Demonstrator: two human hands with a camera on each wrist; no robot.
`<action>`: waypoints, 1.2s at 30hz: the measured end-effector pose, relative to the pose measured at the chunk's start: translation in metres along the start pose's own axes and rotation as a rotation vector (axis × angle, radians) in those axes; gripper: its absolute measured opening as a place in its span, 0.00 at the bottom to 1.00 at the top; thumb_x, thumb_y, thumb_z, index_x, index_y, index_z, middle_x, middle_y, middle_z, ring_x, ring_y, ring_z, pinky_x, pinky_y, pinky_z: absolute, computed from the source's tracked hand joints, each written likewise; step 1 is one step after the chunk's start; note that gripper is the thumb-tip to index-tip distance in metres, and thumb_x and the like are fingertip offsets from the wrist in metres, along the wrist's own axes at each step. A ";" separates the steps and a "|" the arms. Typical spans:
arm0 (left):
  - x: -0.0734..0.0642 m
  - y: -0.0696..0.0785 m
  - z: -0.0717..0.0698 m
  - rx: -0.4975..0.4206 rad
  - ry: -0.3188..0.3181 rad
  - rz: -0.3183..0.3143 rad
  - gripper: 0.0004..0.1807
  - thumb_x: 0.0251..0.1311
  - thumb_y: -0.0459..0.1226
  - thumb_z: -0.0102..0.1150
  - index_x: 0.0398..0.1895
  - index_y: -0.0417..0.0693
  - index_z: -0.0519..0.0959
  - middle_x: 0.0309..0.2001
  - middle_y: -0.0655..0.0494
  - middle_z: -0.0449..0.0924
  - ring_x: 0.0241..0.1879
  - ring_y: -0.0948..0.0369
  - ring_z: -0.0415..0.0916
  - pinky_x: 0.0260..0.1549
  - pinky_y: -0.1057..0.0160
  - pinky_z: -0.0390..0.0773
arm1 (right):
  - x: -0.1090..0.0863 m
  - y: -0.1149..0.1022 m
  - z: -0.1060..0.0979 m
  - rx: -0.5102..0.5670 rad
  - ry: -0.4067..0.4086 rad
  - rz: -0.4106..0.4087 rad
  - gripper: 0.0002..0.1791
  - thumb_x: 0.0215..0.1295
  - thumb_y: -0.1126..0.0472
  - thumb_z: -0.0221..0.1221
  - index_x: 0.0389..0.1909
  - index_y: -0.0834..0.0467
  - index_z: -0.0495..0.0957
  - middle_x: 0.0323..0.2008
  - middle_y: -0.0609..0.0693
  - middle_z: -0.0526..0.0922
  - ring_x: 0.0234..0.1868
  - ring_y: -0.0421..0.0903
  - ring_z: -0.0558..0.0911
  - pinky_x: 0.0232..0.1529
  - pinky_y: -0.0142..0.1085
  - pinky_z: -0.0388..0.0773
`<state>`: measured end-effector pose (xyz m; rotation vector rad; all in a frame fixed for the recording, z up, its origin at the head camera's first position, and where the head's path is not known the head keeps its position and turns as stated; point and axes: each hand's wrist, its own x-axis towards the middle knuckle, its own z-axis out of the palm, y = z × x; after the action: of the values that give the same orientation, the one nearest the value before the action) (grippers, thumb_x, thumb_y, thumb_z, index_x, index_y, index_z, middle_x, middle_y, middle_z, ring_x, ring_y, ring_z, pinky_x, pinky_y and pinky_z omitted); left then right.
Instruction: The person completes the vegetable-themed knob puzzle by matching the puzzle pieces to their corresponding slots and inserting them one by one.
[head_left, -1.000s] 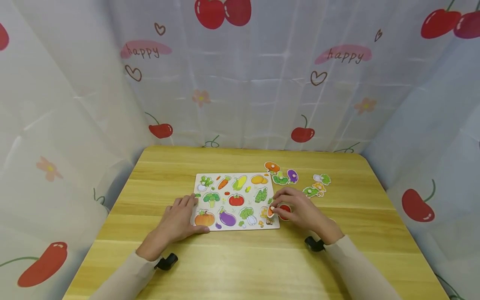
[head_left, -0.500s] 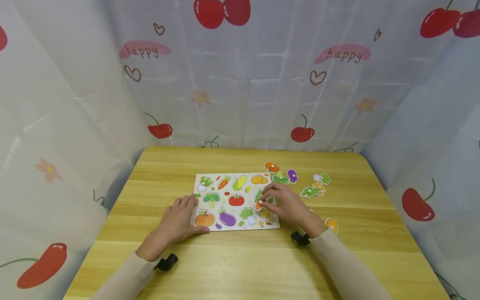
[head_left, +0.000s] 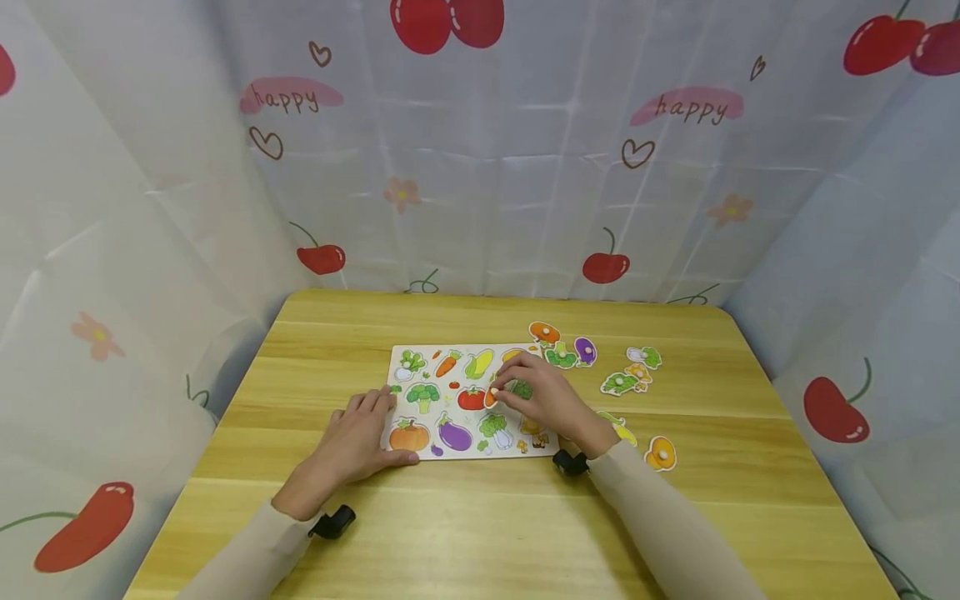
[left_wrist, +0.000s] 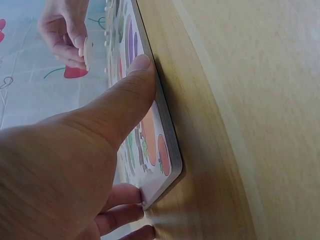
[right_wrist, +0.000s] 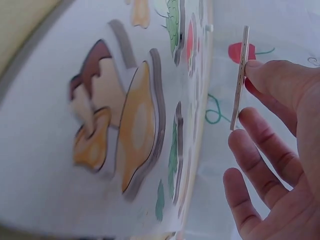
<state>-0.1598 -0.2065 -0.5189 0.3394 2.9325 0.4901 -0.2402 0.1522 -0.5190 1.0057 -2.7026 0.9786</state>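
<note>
A white vegetable puzzle board lies flat on the table, printed with outlined vegetables. My left hand rests on its near left corner. In the left wrist view, the thumb presses on the board's top by the near edge, while the fingers touch the left edge. Over the board's right half, my right hand pinches an orange puzzle piece by its small knob, near the printed tomato. The right wrist view shows this piece edge-on, raised off the board, so its picture is hidden there.
Loose knobbed pieces lie right of the board: a pumpkin, a broccoli, an eggplant, a bok choy, a green piece, a yellow-orange piece and a partly hidden yellow-green piece. A printed curtain surrounds the wooden table.
My right hand has moved left across the board with the orange puzzle piece, from its right edge to near the printed tomato. Loose pieces behind the wrist came into view. The left hand stayed put.
</note>
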 end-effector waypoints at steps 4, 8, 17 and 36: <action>0.000 -0.001 0.000 0.004 0.000 0.003 0.64 0.58 0.70 0.85 0.85 0.38 0.72 0.90 0.35 0.67 0.84 0.33 0.68 0.73 0.23 0.73 | 0.012 -0.002 0.006 0.011 -0.001 -0.012 0.03 0.79 0.56 0.77 0.47 0.49 0.96 0.57 0.48 0.90 0.62 0.49 0.89 0.67 0.52 0.87; 0.001 -0.001 0.000 0.009 -0.002 0.003 0.64 0.58 0.70 0.85 0.85 0.38 0.72 0.89 0.35 0.67 0.84 0.34 0.68 0.73 0.24 0.73 | 0.022 -0.005 0.011 0.033 -0.004 -0.009 0.03 0.80 0.56 0.76 0.47 0.49 0.96 0.56 0.48 0.90 0.61 0.50 0.89 0.68 0.52 0.86; 0.001 -0.002 0.000 0.014 -0.009 0.007 0.64 0.59 0.70 0.84 0.86 0.38 0.71 0.90 0.35 0.66 0.84 0.33 0.68 0.74 0.23 0.73 | 0.041 -0.007 0.023 0.036 -0.010 0.010 0.05 0.81 0.55 0.75 0.48 0.51 0.96 0.57 0.50 0.90 0.62 0.52 0.89 0.69 0.53 0.86; 0.002 -0.003 -0.002 0.035 -0.008 0.016 0.64 0.59 0.72 0.83 0.86 0.39 0.72 0.90 0.36 0.67 0.83 0.34 0.69 0.73 0.25 0.74 | 0.069 -0.009 0.039 0.047 -0.045 0.108 0.07 0.83 0.54 0.74 0.51 0.52 0.95 0.59 0.50 0.88 0.63 0.54 0.88 0.69 0.52 0.85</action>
<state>-0.1624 -0.2093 -0.5181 0.3680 2.9358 0.4389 -0.2836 0.0851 -0.5241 0.9092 -2.8092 1.0553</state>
